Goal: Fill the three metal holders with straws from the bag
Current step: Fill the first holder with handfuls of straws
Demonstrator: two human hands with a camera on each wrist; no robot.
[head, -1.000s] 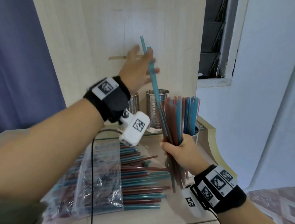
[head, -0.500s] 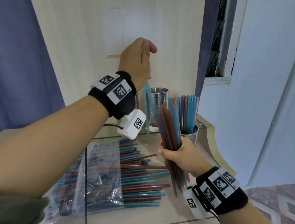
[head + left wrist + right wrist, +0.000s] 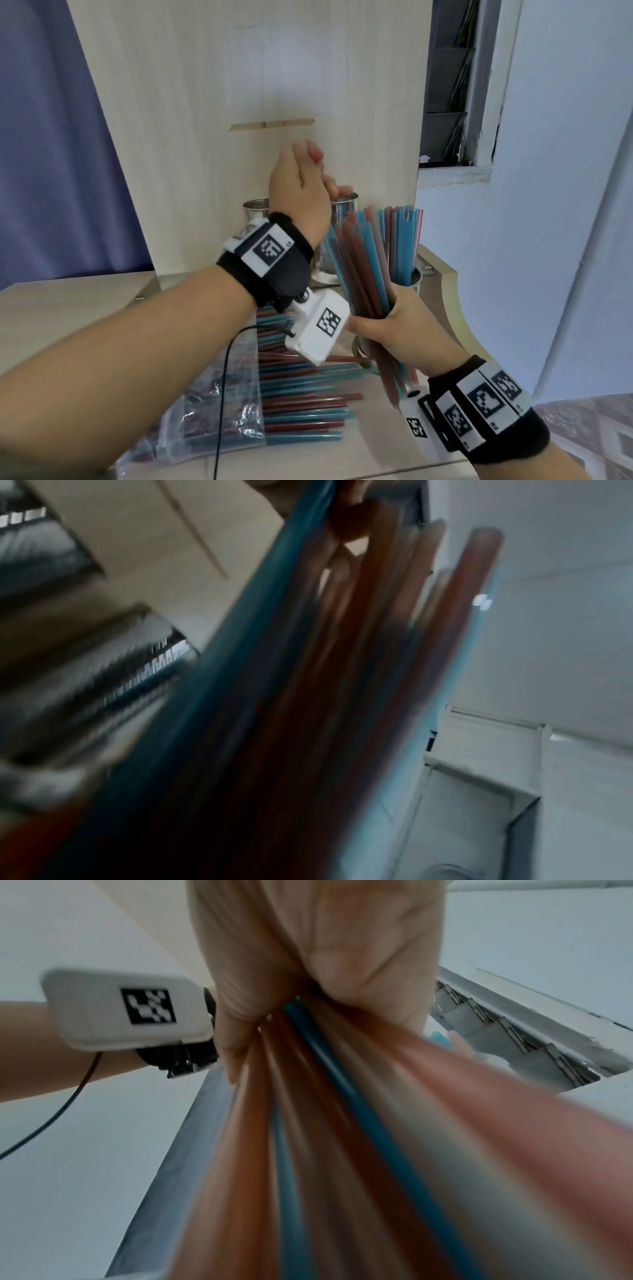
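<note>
My right hand (image 3: 383, 318) grips a thick bundle of red and blue straws (image 3: 363, 260) upright over the table; the right wrist view shows its fingers wrapped round the bundle (image 3: 342, 1150). My left hand (image 3: 322, 174) hovers just above the rim of the middle metal holder (image 3: 344, 205), fingers loose, with no straw visible in it. The left holder (image 3: 255, 209) stands partly hidden behind my wrist. The right holder (image 3: 416, 277) is packed with straws. The left wrist view is blurred, showing straws (image 3: 308, 669) close by and a perforated holder (image 3: 147, 669).
The clear plastic bag (image 3: 219, 394) lies on the wooden table (image 3: 68, 308) under my left forearm, with several loose straws (image 3: 301, 394) spilling out of its mouth. A wooden panel (image 3: 239, 85) rises right behind the holders. The table's curved edge (image 3: 448, 291) is at the right.
My left hand came down from high up, where it held a blue straw, to the middle holder's rim; the straw is no longer in it. The right hand still holds the bundle.
</note>
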